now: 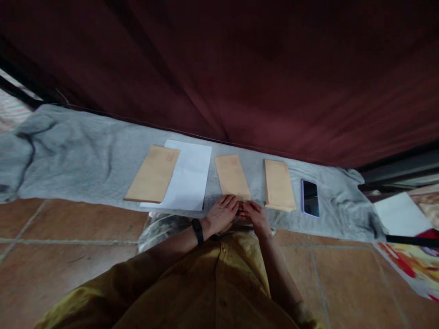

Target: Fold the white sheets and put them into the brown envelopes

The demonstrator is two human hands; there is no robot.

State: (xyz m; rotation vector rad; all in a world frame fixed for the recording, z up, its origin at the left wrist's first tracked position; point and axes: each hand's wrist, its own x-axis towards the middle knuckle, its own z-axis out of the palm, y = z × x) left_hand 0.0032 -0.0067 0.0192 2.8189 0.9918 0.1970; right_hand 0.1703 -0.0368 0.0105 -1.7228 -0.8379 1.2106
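My left hand point(222, 214) and my right hand point(254, 217) meet at the near end of a tan envelope point(232, 176) lying on a grey cloth point(85, 155). Both hands have fingers curled and pressed on the envelope's near edge. A black band sits on my left wrist. To the left lie another tan envelope point(153, 174) and a white sheet of paper point(188, 176) partly under it. To the right is a stack of tan envelopes point(278, 184).
A phone point(310, 197) lies face up on the cloth, right of the stack. A dark red curtain point(240, 68) hangs behind. Terracotta floor tiles point(68, 256) lie in front. White paper point(401, 213) and a colourful printed sheet point(411, 262) are at far right.
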